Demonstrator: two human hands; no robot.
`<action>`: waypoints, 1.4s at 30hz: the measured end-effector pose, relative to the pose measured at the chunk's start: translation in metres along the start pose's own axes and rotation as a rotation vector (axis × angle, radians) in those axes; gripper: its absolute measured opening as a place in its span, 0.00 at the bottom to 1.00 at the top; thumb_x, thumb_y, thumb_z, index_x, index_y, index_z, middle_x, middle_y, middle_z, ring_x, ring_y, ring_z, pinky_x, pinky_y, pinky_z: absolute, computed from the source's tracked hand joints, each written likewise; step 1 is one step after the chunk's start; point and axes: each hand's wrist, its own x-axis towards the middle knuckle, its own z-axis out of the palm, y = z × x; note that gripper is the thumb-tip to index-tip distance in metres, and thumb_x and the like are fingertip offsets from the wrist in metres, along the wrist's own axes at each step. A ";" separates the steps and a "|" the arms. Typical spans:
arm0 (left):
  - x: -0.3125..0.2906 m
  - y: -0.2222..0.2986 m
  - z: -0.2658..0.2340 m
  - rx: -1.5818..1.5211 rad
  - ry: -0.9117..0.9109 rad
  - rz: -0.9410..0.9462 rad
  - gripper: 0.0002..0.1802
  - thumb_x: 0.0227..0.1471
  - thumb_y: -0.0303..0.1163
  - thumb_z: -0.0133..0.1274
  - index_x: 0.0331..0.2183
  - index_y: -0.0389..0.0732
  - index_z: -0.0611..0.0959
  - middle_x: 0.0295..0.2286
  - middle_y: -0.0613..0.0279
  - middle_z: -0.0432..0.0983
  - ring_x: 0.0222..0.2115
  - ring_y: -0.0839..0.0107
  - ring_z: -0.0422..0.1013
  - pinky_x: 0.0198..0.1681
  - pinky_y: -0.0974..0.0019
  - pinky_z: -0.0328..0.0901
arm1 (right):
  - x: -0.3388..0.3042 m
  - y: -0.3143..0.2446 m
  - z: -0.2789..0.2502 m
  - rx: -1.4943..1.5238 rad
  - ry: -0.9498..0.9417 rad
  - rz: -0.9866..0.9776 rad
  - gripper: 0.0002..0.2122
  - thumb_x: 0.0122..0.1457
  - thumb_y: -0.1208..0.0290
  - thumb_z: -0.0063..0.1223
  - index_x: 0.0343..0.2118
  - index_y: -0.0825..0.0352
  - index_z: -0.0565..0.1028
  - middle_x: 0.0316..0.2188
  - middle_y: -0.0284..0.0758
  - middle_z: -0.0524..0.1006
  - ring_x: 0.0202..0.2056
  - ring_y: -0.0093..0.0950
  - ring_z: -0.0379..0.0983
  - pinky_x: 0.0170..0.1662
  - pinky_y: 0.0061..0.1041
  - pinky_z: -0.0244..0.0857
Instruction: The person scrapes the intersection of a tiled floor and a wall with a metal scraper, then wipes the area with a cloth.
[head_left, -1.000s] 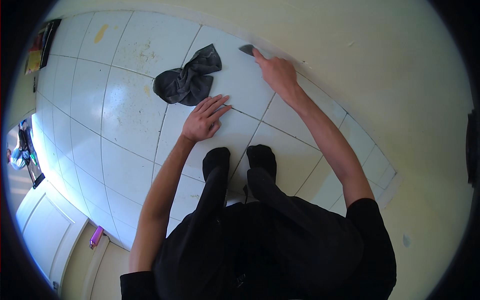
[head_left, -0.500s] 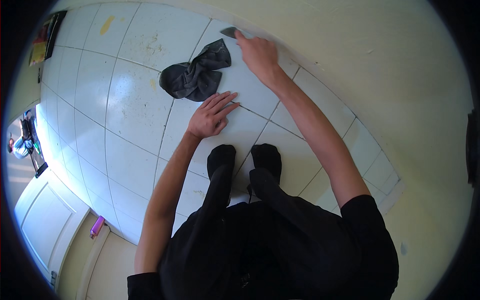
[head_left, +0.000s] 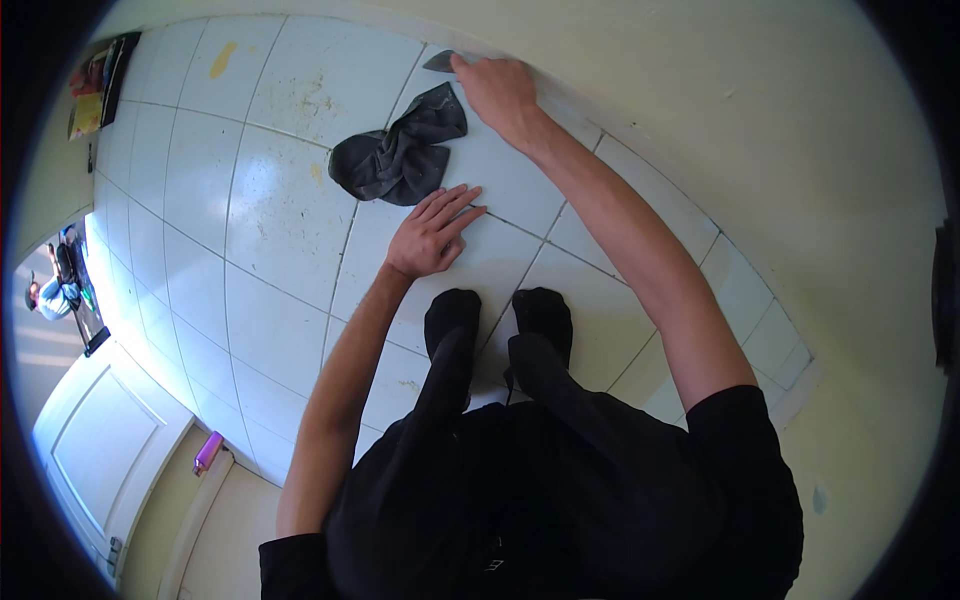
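I crouch over a white tiled floor [head_left: 270, 210]. My left hand [head_left: 432, 235] lies flat on a tile with its fingers spread, just below a crumpled dark grey cloth [head_left: 400, 155]. My right hand [head_left: 497, 90] reaches to the foot of the cream wall [head_left: 720, 130] and grips a small tool with a flat grey blade [head_left: 438, 62]; the blade tip rests where the floor meets the wall. My black-socked feet [head_left: 500, 315] stand behind my left hand.
A white door [head_left: 95, 440] is at the lower left, with a small purple object [head_left: 208, 452] on the floor beside it. A yellowish stain [head_left: 222, 60] marks a far tile. Dark printed items [head_left: 95, 80] lie at the upper left.
My right hand and the blade have slid left along the base of the wall. My left hand has stayed flat on its tile beside the cloth.
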 end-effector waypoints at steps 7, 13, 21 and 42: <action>0.003 -0.001 0.002 -0.003 0.020 0.005 0.35 0.43 0.26 0.54 0.58 0.48 0.79 0.63 0.60 0.68 0.64 0.59 0.64 0.68 0.52 0.58 | 0.015 -0.020 0.008 0.044 -0.039 0.108 0.13 0.64 0.71 0.49 0.49 0.65 0.79 0.27 0.39 0.84 0.31 0.38 0.84 0.33 0.39 0.77; -0.006 -0.003 -0.001 -0.012 0.010 -0.001 0.35 0.44 0.26 0.54 0.58 0.47 0.79 0.64 0.60 0.67 0.64 0.59 0.63 0.68 0.51 0.57 | 0.006 -0.034 -0.004 0.051 -0.044 0.163 0.10 0.61 0.74 0.52 0.42 0.68 0.81 0.27 0.38 0.85 0.31 0.36 0.85 0.33 0.34 0.78; 0.004 0.000 0.006 -0.040 0.022 0.023 0.34 0.44 0.26 0.54 0.57 0.46 0.79 0.64 0.61 0.67 0.64 0.60 0.63 0.68 0.50 0.58 | 0.013 -0.016 -0.005 -0.030 -0.025 0.085 0.16 0.60 0.71 0.52 0.50 0.70 0.79 0.26 0.42 0.84 0.30 0.39 0.84 0.32 0.39 0.75; -0.003 -0.004 -0.002 -0.034 0.036 0.006 0.34 0.45 0.25 0.54 0.57 0.47 0.79 0.64 0.61 0.67 0.64 0.60 0.63 0.68 0.51 0.58 | -0.043 -0.010 -0.021 0.021 -0.068 0.024 0.23 0.58 0.78 0.52 0.60 0.68 0.73 0.27 0.42 0.82 0.29 0.37 0.83 0.29 0.37 0.77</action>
